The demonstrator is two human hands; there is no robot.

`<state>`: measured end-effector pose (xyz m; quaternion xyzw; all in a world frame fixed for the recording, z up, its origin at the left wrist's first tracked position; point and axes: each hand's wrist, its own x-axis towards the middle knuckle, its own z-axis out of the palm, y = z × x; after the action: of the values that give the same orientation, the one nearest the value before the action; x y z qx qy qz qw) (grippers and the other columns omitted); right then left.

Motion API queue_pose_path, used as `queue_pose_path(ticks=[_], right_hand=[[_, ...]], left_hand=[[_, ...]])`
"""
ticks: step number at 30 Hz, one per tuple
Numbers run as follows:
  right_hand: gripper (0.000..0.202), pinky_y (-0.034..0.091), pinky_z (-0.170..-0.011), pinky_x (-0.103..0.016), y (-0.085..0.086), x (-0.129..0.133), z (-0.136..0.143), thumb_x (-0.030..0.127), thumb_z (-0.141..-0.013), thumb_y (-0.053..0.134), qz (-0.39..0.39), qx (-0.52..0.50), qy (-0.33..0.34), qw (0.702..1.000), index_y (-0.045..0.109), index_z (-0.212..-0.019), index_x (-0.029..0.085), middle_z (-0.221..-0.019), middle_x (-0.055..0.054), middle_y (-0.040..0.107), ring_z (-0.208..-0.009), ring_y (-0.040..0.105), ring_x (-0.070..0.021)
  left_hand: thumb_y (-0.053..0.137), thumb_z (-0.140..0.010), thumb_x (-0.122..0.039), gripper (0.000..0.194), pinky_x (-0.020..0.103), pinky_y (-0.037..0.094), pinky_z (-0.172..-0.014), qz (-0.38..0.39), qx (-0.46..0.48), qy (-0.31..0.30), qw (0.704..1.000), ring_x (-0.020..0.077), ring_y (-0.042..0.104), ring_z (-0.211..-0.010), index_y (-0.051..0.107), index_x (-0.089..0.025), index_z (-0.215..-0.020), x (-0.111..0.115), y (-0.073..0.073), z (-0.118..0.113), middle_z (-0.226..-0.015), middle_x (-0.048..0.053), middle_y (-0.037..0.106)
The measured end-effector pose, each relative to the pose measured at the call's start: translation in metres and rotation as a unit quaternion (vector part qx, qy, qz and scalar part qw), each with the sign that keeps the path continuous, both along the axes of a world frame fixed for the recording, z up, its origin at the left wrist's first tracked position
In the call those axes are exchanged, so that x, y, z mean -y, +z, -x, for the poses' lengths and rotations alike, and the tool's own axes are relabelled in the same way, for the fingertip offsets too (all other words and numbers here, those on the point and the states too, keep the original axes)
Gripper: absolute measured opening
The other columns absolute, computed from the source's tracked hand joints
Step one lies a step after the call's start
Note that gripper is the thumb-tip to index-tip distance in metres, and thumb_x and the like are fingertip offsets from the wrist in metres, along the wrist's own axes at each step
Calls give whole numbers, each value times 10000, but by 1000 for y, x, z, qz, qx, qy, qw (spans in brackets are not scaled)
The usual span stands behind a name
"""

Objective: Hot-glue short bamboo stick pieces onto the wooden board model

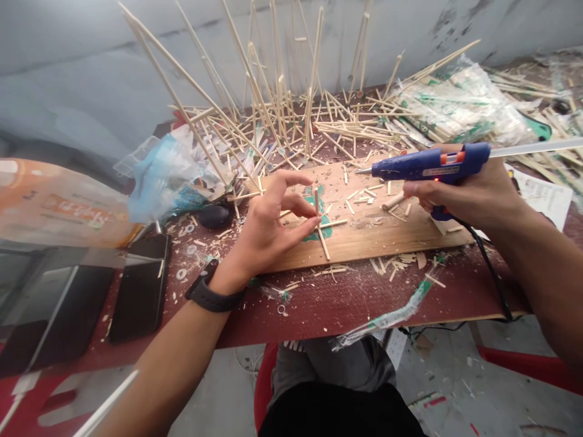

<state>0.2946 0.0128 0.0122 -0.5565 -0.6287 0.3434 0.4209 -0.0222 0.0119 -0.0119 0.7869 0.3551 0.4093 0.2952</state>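
evidently — stick (317,200) between left fingers (300,233)

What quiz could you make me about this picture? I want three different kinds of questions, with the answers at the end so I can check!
1. Pick one: What is the main colour of the glue gun in the right grip?
a) yellow
b) blue
c) green

2. True or false: A dark wristband is worn on the left arm.

3. Fill the gap: Over the wooden board, the left grip pinches a thin, pale ____ between finger and thumb.

Key:
1. b, blue
2. true
3. stick
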Motion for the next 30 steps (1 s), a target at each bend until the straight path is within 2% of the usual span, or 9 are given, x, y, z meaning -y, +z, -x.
queue_pose_path(ticks=[7, 12, 18, 23, 28, 30], right_hand=[[288, 320, -340, -219, 2, 1, 2, 349, -728, 950, 4, -13, 7, 1000, 722, -855, 228, -522, 54, 542, -416, 468, -89], [364, 312, -336, -212, 4, 1, 3, 386, -690, 987, 11, -20, 3, 1000, 678, -785, 217, -510, 50, 542, -417, 466, -85], [330, 318, -344, -206, 3, 1, 1, 385, -736, 965, 1, -12, 20, 1000, 691, -805, 214, -522, 51, 548, -425, 462, -79], [307, 322, -343, -226, 3, 1, 1, 381, -744, 958, -1, -11, 17, 1000, 717, -833, 213, -515, 49, 529, -425, 458, -87], [335, 320, -350, -236, 6, 1, 3, 372, -719, 973, 10, -30, 24, 999, 681, -795, 227, -542, 38, 557, -438, 467, -92], [352, 307, -351, -235, 6, 1, 3, 383, -706, 978, 10, -31, 23, 999, 665, -777, 238, -528, 47, 542, -438, 455, -93]], left_hand=[[757, -885, -207, 413, 327, 717, -800, 19, -5, 0, 1000, 176, 833, -774, 529, -249, -1226, 0, 2, 0, -792, -78, 743], [759, -881, -206, 415, 329, 718, -808, 23, -6, 0, 1000, 176, 833, -784, 530, -244, -1225, -1, 1, 1, -796, -74, 747], [766, -872, -198, 452, 276, 705, -699, 15, -15, -20, 1000, 180, 842, -806, 527, -241, -1254, -1, -2, 1, -819, -68, 754], [798, -865, -207, 475, 309, 718, -743, 28, -4, 5, 1000, 209, 855, -891, 540, -238, -1262, 0, 1, 3, -872, -41, 776], [803, -880, -224, 459, 381, 728, -897, 12, 6, 14, 1000, 194, 849, -833, 535, -245, -1252, 0, 0, 1, -844, -63, 768], [804, -883, -235, 447, 390, 725, -913, 0, 6, 10, 1000, 187, 844, -809, 535, -250, -1240, -1, 0, 0, -834, -71, 758]])
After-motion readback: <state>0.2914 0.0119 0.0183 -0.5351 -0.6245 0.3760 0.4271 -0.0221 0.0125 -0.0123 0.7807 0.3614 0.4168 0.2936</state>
